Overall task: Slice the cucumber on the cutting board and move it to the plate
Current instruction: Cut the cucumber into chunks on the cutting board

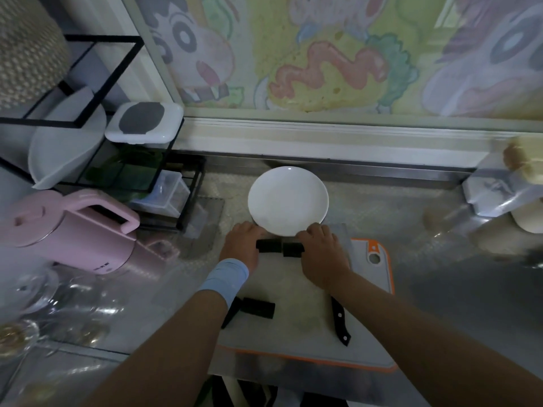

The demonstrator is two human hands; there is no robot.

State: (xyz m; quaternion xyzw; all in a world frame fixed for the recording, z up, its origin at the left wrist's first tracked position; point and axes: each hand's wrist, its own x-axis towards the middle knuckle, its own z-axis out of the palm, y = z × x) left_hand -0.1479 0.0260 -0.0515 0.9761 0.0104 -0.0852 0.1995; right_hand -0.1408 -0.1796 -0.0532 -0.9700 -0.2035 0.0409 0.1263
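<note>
On each side fingers [314, 230] curled: left hand [239, 245] and right hand [321, 252] each grip one dark cucumber piece [269, 245], ends meeting between them. Just beyond fingertips: white plate [288, 198], near rim at the knuckles. Behind the fingers, bare cutting board [296, 327]; loose chunk [258, 308] by left wrist, knife [339, 321] by right. Palms down, forearms converging.

**Two bare arms, one blue band**

Seen from the head camera: left forearm [164, 342] and right forearm [411, 327], both bare right down to the lower edge of the view. Wrapped round the left wrist, a broad light-blue wristband [224, 279], soft and cloth-like, with faint paler streaks across it, snug against the base of the left hand [239, 245]. Right hand [321, 254] bare as well, wrist included.
</note>
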